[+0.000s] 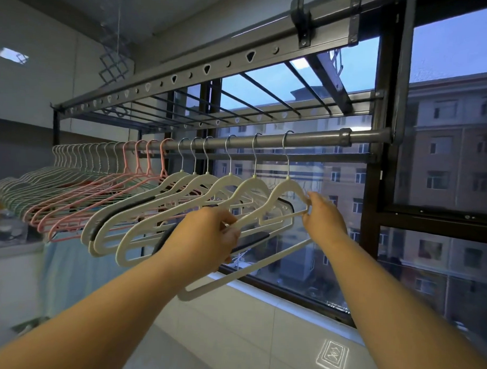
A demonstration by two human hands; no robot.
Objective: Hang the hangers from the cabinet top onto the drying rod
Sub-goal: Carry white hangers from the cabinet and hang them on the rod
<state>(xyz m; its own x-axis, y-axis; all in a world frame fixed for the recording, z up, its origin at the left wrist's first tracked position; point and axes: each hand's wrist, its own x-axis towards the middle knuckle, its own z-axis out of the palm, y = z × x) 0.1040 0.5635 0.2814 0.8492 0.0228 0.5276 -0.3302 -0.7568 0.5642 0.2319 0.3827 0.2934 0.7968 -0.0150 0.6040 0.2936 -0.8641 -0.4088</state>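
Observation:
A grey drying rod (315,140) runs across the window. On it hang several pale wire hangers (80,162) at the left, then pink hangers (137,175), then several cream plastic hangers (181,193) with metal hooks. The rightmost cream hanger (287,187) has its hook over the rod. My left hand (207,235) grips that hanger's near shoulder. My right hand (322,214) pinches its far shoulder end.
A grey perforated rack frame (185,77) sits above the rod. Dark window frames (388,106) stand right behind the hangers. A white tiled sill (259,317) lies below. At the far left, a white cabinet (10,261) carries blurred items, with blue fabric (68,272) beside it.

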